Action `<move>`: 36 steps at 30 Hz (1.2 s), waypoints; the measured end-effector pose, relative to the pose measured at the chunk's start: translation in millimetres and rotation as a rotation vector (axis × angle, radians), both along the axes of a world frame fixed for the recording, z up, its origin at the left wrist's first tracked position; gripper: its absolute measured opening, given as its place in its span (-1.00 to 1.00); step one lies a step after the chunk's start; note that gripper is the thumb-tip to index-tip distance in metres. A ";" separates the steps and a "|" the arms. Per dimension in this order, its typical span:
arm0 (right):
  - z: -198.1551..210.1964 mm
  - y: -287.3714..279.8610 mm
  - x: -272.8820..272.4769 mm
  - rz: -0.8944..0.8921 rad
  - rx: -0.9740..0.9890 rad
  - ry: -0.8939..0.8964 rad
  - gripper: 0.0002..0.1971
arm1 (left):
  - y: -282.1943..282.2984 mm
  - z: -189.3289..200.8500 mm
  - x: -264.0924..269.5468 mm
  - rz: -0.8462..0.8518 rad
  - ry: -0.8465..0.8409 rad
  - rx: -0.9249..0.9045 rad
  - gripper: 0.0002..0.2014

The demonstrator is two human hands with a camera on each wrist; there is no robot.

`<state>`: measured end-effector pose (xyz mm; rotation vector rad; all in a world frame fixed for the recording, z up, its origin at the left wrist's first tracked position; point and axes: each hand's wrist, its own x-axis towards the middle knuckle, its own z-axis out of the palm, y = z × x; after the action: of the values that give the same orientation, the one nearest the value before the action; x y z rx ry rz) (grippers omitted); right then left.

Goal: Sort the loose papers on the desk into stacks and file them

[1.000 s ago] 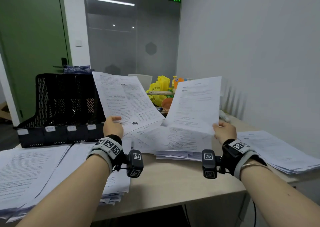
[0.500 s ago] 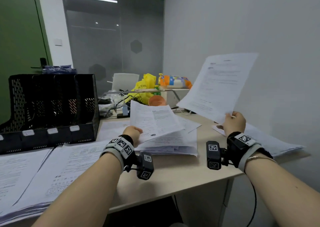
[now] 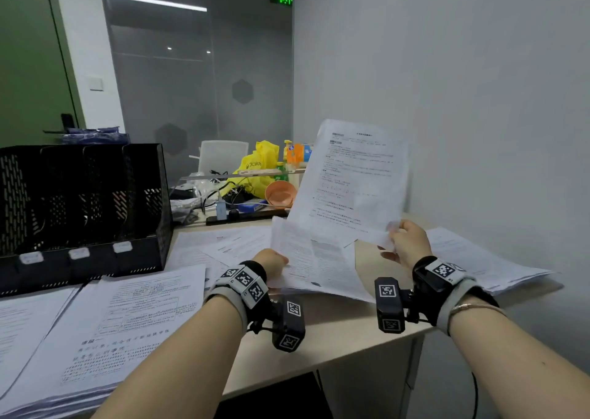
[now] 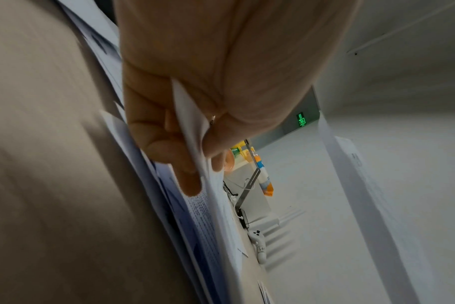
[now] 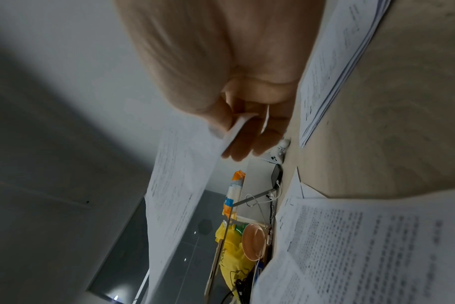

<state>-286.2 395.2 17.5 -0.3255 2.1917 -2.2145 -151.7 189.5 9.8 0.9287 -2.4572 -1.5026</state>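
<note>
Holding one sheet (image 3: pixel 354 179) up in your right hand (image 3: pixel 404 243), you have its lower right corner pinched: in the right wrist view the thumb lies on one face and the fingers (image 5: pixel 247 144) on the other, with the paper's edge running between them. That sheet stands nearly upright above the desk (image 3: pixel 344 332), printed side toward you, clear of everything below it.

Your left hand (image 3: pixel 271 263) grips a second sheet (image 3: pixel 313 259) by its left edge. In the left wrist view the thumb presses on top and the fingers (image 4: pixel 164 144) curl underneath, so the paper passes straight through the pinch. This sheet is lower and tilted, its far end raised, hovering over the loose papers (image 3: pixel 230 243) spread on the middle of the desk.

One stack (image 3: pixel 127 322) lies at your near left, and another stack (image 3: pixel 479 259) sits to the right, past your right wrist. A black file rack (image 3: pixel 79 201) stands upright at the back left, just behind the left stack. Behind the papers are a yellow bag (image 3: pixel 258 169) and an orange bowl (image 3: pixel 281 193).
</note>
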 end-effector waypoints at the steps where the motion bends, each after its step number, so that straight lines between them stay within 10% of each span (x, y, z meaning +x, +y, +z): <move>1: 0.0 -1.3 1.6 0.010 0.011 0.001 -0.77 | -0.2 0.1 2.4 -0.029 -0.026 -0.011 -0.66; 6: 0.4 -7.7 9.1 0.012 0.073 0.013 -0.76 | -2.2 9.1 16.9 -0.067 -0.114 0.070 -0.70; 22: -8.9 -45.6 33.8 0.144 0.243 0.057 -0.85 | -36.6 24.6 38.9 0.115 0.412 0.289 -0.73; 36: -13.2 -82.5 42.8 0.151 0.465 0.145 -0.45 | -66.0 19.9 62.1 0.281 0.432 0.282 -0.62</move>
<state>-243.4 312.7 4.3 -0.6242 2.5637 -1.5885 -89.5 123.5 29.7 0.8368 -1.7723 -1.7511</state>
